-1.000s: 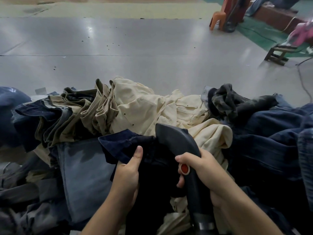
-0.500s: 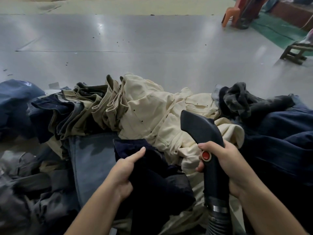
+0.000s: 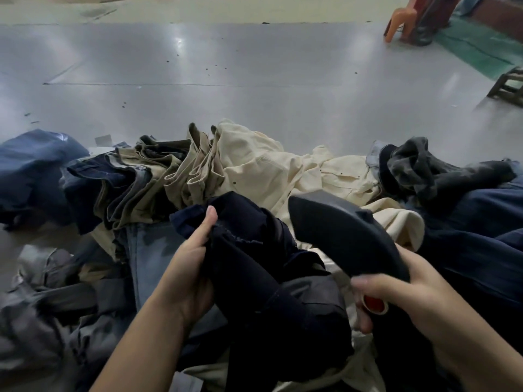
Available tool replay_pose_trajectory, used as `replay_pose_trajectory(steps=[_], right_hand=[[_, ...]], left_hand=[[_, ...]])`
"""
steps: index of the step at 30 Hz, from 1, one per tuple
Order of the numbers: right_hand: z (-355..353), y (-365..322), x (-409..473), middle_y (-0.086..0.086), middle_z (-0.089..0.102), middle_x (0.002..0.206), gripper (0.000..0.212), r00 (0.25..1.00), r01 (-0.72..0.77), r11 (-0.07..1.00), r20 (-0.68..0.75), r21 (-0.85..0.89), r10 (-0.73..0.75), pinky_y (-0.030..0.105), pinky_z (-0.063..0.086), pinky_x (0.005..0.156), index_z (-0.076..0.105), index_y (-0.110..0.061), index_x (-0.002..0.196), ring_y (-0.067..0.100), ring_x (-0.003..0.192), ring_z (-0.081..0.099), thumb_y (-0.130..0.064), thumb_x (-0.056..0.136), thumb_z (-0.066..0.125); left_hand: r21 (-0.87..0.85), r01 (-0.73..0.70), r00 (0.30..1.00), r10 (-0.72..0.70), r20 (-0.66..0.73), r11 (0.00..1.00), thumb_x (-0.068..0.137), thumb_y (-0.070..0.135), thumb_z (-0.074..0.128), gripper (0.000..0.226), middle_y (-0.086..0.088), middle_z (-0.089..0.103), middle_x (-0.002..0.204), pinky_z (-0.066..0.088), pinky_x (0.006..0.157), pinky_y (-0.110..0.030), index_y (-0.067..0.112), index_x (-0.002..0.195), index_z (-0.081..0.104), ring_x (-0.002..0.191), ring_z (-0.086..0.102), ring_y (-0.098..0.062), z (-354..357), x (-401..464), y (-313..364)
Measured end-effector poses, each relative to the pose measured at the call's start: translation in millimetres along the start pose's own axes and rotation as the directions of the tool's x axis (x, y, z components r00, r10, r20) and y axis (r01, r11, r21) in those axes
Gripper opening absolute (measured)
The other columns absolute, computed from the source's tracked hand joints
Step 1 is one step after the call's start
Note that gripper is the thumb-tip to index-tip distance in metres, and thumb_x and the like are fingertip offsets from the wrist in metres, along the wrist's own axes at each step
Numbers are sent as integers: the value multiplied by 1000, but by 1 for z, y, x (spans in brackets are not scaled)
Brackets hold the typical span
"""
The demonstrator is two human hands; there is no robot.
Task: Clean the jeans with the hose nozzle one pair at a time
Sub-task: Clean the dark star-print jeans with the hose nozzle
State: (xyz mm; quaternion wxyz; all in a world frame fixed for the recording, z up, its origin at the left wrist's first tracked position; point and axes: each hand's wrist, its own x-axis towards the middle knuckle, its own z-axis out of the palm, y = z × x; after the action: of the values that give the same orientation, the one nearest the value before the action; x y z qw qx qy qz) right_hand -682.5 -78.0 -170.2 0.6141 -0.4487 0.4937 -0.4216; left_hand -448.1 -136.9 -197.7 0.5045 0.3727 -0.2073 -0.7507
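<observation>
A dark navy pair of jeans lies bunched in front of me on a heap of garments. My left hand grips its upper fold, thumb pointing up along the cloth. My right hand holds the black hose nozzle by its handle, next to a red button. The nozzle's wide flat head tilts up and to the left, close to the navy jeans' right side. The hose below my right hand is hidden.
Cream trousers, khaki and blue folded pairs, light blue denim, grey garments and dark blue jeans surround the work. Beyond lies a grey floor, with an orange stool and a wooden stool far right.
My left hand has pulled the navy jeans upward and gathered them. The nozzle has swung from upright to a left-leaning tilt, with its head nearer the jeans.
</observation>
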Motion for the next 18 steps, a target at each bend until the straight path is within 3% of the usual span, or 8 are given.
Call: replay_pose_trajectory(steps=[3,5,8,10,14,18], right_hand=[[4,-2,-1,13,58,53,23,988,-27,998,150,-61,36,25,44,43,71,-24,82,23,43,55,-9,65,70],[8,-2,0,10,60,54,26,979,-25,994,199,-102,45,21,44,45,71,-25,87,20,45,56,-9,67,69],[13,0,3,8,59,51,26,982,-5,994,188,-108,25,22,43,43,65,-12,93,19,41,55,-7,68,68],[16,1,5,8,57,48,27,988,7,993,152,-116,11,24,44,43,63,-9,94,19,41,54,-9,67,68],[23,-4,9,11,55,48,21,991,59,995,125,-79,-49,24,44,43,70,-25,80,21,40,54,-9,67,66],[10,-8,9,13,54,48,13,996,90,995,7,-32,-89,24,42,39,68,-23,66,24,38,53,-10,64,68]], left_hand=[[46,-13,1000,13,15,999,103,21,30,65,-3,75,74,55,50,-23,28,58,77,69,73,-15,2,0,0],[44,27,1000,-27,8,999,92,37,47,42,-12,75,89,57,57,-27,16,78,80,79,73,-21,1,3,0],[80,71,997,-69,-26,994,82,44,55,46,-17,71,106,58,63,-30,6,100,75,92,71,-26,1,2,-1],[101,102,995,-101,-18,990,81,44,56,46,-16,71,109,58,63,-29,6,101,74,93,71,-26,4,-3,-7],[201,220,972,-231,31,955,77,42,62,42,-17,70,110,57,69,-29,12,103,74,97,70,-27,12,-11,-27],[148,205,978,-210,13,967,77,40,58,35,-14,74,94,56,59,-27,13,85,79,78,73,-22,12,-6,-27]])
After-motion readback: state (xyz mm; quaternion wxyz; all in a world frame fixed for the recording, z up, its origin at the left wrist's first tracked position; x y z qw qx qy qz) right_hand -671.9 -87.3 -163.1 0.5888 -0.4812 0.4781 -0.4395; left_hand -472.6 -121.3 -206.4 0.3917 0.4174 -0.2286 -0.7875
